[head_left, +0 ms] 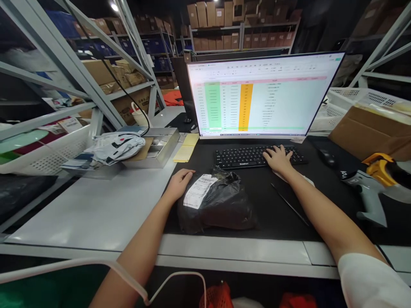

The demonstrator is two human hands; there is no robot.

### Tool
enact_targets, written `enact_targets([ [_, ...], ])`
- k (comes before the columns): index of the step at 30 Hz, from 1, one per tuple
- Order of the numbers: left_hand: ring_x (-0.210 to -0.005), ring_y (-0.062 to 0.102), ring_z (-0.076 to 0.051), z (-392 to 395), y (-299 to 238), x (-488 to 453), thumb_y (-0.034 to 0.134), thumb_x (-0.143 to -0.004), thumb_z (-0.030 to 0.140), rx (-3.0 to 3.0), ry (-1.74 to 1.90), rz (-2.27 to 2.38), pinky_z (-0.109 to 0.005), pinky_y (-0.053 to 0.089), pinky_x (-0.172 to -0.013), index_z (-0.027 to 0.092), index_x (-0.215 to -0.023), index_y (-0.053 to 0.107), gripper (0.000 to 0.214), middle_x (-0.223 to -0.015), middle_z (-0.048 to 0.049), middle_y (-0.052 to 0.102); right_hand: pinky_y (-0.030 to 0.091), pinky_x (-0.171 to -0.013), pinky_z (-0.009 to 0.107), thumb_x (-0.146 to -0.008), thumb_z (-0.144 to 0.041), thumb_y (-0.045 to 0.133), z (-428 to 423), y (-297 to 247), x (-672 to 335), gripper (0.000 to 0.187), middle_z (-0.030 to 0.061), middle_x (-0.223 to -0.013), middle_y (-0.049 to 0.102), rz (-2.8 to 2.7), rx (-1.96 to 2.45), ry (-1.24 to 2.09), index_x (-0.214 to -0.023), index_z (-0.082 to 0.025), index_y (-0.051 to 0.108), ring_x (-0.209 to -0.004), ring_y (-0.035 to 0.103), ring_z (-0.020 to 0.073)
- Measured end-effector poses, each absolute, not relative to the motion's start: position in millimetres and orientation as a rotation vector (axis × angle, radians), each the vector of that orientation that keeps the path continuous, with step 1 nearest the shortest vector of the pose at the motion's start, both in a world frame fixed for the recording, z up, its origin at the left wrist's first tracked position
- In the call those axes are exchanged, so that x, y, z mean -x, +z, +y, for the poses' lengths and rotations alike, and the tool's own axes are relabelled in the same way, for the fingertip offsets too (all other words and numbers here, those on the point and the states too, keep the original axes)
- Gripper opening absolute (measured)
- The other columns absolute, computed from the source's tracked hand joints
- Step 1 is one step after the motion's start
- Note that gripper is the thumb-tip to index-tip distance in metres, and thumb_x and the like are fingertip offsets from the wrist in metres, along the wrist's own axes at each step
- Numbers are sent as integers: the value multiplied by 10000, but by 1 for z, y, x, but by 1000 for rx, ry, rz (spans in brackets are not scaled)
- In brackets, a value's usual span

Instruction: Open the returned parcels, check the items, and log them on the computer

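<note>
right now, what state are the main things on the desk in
Large black-framed monitor: on, showing a spreadsheet
Black rectangular keyboard: bare right hand spread on it
Black plastic-wrapped parcel: lying crumpled, white paper label facing up
Grey plastic handheld scanner: lying unheld
Thin black stick: lying unheld
Bare left hand: beside the parcel, contact unclear

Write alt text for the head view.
The right hand is on a black keyboard before a monitor showing a spreadsheet; the left hand is beside a black plastic parcel with a white shipping label. A grey barcode scanner lies to the right.
</note>
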State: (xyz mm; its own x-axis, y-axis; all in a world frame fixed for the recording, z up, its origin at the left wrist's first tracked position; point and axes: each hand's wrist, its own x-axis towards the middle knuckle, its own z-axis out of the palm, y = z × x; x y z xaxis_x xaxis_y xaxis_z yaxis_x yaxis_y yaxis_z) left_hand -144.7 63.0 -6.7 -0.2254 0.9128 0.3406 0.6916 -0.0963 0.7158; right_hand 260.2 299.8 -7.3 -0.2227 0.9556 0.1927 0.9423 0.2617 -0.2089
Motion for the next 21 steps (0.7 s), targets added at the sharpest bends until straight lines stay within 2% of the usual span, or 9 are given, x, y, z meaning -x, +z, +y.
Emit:
enact_targets([
  [3,-1104,668,-273,62,-7,146,497,-933,524,-1757,1217,1930,-441,498,-1066,189,-1028,771,443,-1107,-107,751,126,-1161,793,-1071,-566,285,295,-6,-258,600,156,-1638,373,-2257,1759,10,-1448,-234,613,-1556,164,390],
  [5,-1106,668,-274,62,-7,146,493,-930,529,-1757,1206,1938,-441,499,-1068,186,-1032,770,453,-1111,-109,752,161,-1160,771,-1072,-555,294,289,-5,-255,596,195,-1600,401,-2249,1775,-50,-1431,-213,625,-1517,245,393],
  [8,-1109,668,-275,61,-4,145,487,-927,539,-1759,1190,1952,-444,502,-1071,188,-1032,766,460,-1119,-108,755,274,-1134,707,-1069,-560,298,281,-4,-249,615,238,-1529,448,-2212,1808,-103,-1435,-181,615,-1409,384,402],
  [10,-1110,669,-277,61,-3,144,485,-924,548,-1760,1183,1957,-447,503,-1071,188,-1033,764,469,-1121,-109,758,354,-1103,632,-1062,-573,303,277,-3,-245,637,251,-1514,451,-2187,1813,-99,-1442,-162,607,-1360,425,407],
  [13,-1108,670,-285,61,-1,143,484,-914,566,-1760,1179,1951,-456,504,-1067,180,-1035,763,492,-1119,-114,760,398,-1078,560,-1052,-594,291,272,-3,-241,680,256,-1567,391,-2166,1806,-92,-1456,-137,593,-1353,425,415],
  [21,-1116,669,-288,61,0,144,481,-906,602,-1745,1158,1980,-452,509,-1063,189,-1031,762,515,-1132,-113,758,394,-1085,569,-1047,-630,252,262,0,-235,758,230,-1700,197,-2197,1827,-55,-1523,-94,500,-1386,403,438],
])
